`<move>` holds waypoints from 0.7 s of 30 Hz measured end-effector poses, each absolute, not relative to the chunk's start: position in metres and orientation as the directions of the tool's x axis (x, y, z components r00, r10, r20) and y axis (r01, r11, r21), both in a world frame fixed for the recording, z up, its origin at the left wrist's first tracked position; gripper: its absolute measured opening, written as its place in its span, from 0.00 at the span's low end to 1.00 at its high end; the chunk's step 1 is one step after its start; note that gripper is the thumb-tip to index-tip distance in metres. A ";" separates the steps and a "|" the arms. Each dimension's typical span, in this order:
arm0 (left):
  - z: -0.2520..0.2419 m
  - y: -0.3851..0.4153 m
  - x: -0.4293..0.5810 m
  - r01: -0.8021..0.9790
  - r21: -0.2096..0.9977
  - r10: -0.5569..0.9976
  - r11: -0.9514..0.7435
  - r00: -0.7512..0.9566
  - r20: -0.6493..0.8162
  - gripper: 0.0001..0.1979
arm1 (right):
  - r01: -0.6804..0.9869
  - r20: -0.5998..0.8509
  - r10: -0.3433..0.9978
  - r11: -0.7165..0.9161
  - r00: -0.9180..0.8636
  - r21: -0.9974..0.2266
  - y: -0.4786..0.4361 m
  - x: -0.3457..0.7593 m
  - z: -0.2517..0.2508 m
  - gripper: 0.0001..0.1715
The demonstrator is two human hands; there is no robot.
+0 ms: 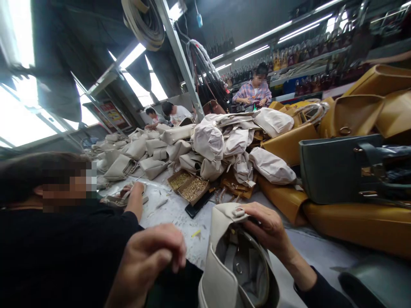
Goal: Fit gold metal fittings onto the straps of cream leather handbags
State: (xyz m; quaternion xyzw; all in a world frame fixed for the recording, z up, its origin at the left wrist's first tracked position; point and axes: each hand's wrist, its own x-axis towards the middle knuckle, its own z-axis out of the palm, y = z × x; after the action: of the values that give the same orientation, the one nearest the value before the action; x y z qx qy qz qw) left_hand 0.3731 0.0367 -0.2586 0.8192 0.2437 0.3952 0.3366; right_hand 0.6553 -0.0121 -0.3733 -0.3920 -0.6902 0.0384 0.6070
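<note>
A cream handbag (pixel 218 265) stands in front of me with its mouth open, showing a grey lining and a round metal snap inside. My right hand (pixel 269 226) grips its upper edge beside a small strap tab, thumb side inside the bag and fingers over the rim. To the left of the bag, my left hand (pixel 150 252) is raised and apart from it. Its fingers are curled in toward the thumb, slightly blurred; whether something small is between them is hidden.
Small boxes of brass-coloured hardware (pixel 192 189) sit on the white table (pixel 157 214) ahead, by a dark phone-like slab (pixel 198 206). Behind lie piled cream bags (pixel 208 141). Mustard bags (pixel 359 222) and a dark green handbag (pixel 334 171) crowd the right. A co-worker (pixel 64 239) sits close left.
</note>
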 end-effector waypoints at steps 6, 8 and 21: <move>-0.267 0.044 0.433 0.181 0.770 0.611 -0.611 0.727 0.314 0.27 | 0.523 0.786 0.617 0.658 0.037 -0.541 -0.026 0.648 -0.357 0.14; -0.279 0.031 0.454 0.213 0.716 0.614 -0.665 0.702 0.361 0.26 | 0.548 0.785 0.616 0.638 0.059 -0.542 -0.031 0.647 -0.357 0.13; -0.321 0.000 0.461 0.038 0.630 0.552 -0.775 0.524 0.648 0.21 | 0.637 0.771 0.637 0.587 0.018 -0.500 -0.066 0.643 -0.357 0.18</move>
State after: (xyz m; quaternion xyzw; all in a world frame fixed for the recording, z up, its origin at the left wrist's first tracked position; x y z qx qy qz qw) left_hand 0.4607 -0.0001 -0.3207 0.8257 0.1787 0.4537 0.2835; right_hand 0.6435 -0.0658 -0.3574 -0.4546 -0.7006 -0.0002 0.5499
